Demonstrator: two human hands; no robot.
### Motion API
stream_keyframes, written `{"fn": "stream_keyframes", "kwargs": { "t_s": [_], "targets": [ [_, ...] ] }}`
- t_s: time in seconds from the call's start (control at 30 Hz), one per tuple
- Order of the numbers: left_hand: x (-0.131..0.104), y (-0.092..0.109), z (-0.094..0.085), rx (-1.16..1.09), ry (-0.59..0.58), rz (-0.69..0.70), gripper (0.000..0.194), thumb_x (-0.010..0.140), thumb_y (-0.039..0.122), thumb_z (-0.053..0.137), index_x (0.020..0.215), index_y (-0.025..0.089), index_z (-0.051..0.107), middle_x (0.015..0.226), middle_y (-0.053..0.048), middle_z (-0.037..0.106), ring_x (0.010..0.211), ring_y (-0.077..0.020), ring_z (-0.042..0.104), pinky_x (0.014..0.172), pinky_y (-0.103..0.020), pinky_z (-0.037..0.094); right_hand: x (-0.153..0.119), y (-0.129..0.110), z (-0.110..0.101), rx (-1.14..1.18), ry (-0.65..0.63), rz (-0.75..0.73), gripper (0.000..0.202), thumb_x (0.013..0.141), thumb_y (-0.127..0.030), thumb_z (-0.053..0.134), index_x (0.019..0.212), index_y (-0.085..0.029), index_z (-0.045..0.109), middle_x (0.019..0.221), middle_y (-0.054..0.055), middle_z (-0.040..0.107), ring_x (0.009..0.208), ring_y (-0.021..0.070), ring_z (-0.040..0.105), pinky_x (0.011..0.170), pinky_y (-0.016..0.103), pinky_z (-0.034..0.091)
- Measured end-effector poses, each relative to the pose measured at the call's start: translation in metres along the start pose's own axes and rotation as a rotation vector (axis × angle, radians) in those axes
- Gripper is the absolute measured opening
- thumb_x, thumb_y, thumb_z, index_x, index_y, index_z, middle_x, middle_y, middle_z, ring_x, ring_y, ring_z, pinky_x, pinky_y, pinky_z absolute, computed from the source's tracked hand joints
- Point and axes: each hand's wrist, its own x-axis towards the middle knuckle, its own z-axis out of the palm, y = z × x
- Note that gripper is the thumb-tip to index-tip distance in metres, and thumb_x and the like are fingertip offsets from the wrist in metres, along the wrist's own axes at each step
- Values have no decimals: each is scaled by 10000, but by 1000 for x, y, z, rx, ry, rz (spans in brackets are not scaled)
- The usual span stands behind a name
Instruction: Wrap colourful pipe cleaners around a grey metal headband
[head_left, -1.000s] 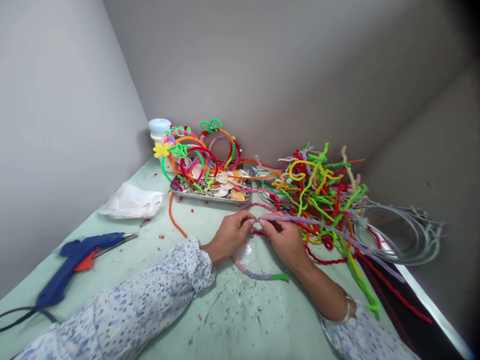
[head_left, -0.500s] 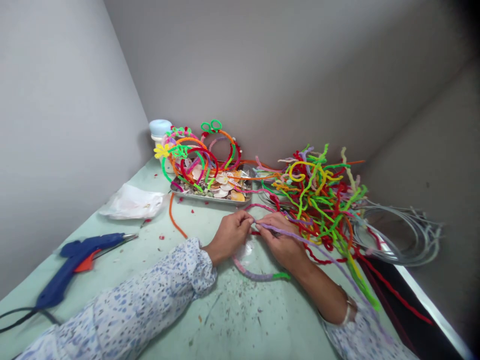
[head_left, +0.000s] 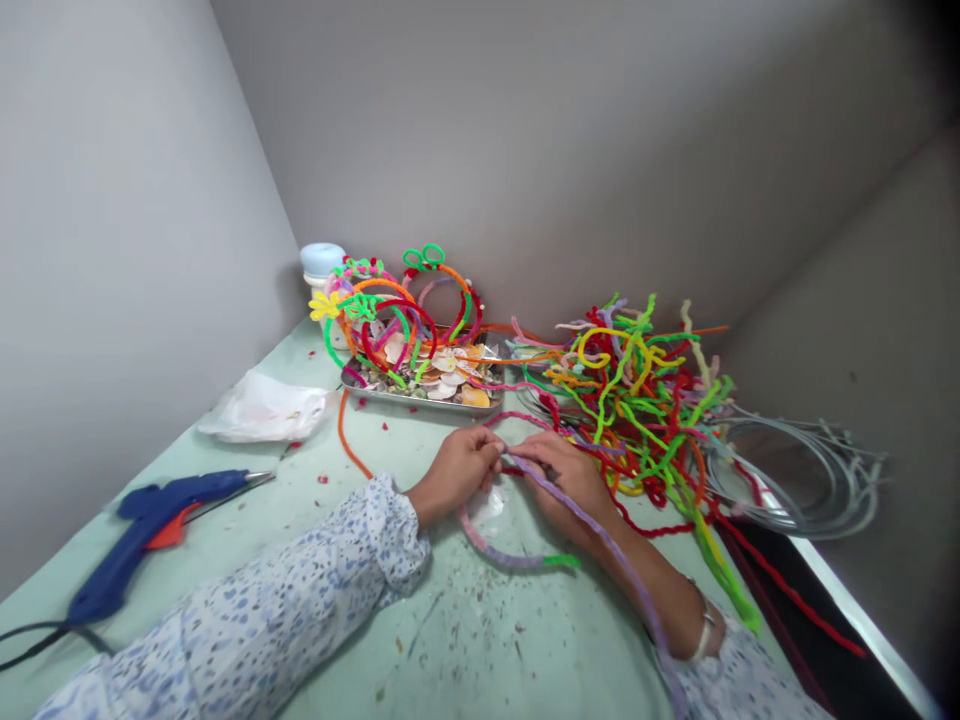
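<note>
I see the left hand (head_left: 459,468) with its thumb and fingers pinched together just beside the fingertips of the right hand (head_left: 564,482); the fingers hide exactly what sits in that pinch. On the right, I have thumb and forefinger closed on the lavender pipe cleaner (head_left: 592,522), near its end, the other fingers curled beneath. It is a fuzzy, slightly wavy strand, leading from the fingertips across the back of the hand and along the forearm toward the lower edge of my view. Below the hands, the curved wrapped band (head_left: 517,560) lies over the pale green table (head_left: 480,650), pink near the left hand, then lavender, with a bright green tip. Beyond it, I can make out the metal tray (head_left: 420,402) of shells, with colorful pipe-cleaner hoops (head_left: 390,290) standing at it. A tangled pile of pipe cleaners (head_left: 645,400) is to the right, beside coiled clear tubing (head_left: 817,500). At left lie the blue glue gun (head_left: 142,530) and a white plastic bag (head_left: 262,408).
</note>
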Motion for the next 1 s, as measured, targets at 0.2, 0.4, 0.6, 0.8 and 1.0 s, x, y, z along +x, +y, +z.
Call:
{"fn": "stream_keyframes", "kwargs": {
  "t_s": [0.2,0.4,0.6,0.8,1.0],
  "targets": [
    [-5,9,-2,-38,-113,-8,181,768,313,525,743,136,554,575,29,519,385,-44,389,382,-172,292,5,6,-2,454,-37,463,270,795,-379,557,903,-155,660,740,46,663,662,173,611,611,299,488],
    [-6,9,-3,-72,-154,-23,221,761,334,555,886,152,540,590,33,532,397,-47,388,373,-157,288,6,4,0,526,-84,583,300,728,-430,622,820,-145,639,593,3,607,527,131,541,522,258,435],
    [-5,4,-1,-19,-144,30,207,770,353,538,817,153,513,577,34,545,371,-50,399,365,-167,294,7,2,-1,405,-103,610,253,717,-410,622,790,-171,665,555,-27,587,471,104,478,455,220,346],
    [-6,5,-1,21,-144,25,205,771,360,524,804,158,514,570,42,542,359,-52,398,355,-175,280,8,-3,-5,346,-141,579,227,728,-377,606,802,-172,673,553,-32,561,467,93,443,443,207,330],
    [-6,5,-1,0,-151,8,197,765,351,527,792,157,514,569,42,534,358,-50,392,352,-176,277,9,-4,-5,343,-148,571,213,722,-354,601,793,-167,673,549,-30,554,449,84,420,430,199,341]
  ]
}}
